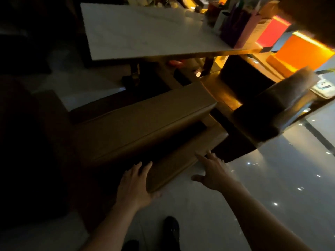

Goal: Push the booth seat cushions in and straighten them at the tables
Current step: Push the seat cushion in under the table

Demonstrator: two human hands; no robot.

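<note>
A tan booth seat cushion (181, 160) sticks out toward me at the bottom of the booth bench, its near corner over the pale floor. Above it runs the tan backrest cushion (141, 124), lying at a slant. My left hand (134, 185) lies flat against the seat cushion's near end, fingers spread, thumb under the corner. My right hand (212, 171) hovers with fingers apart at the cushion's right edge, fingertips at or just touching it. The white table (145, 31) stands beyond the bench.
A second dark booth seat (275, 109) stands at the right, beside a glossy floor (281, 187). Menus and bottles (233, 24) crowd the table's far right end. My black shoe (171, 229) is on the floor below. The left side is dark.
</note>
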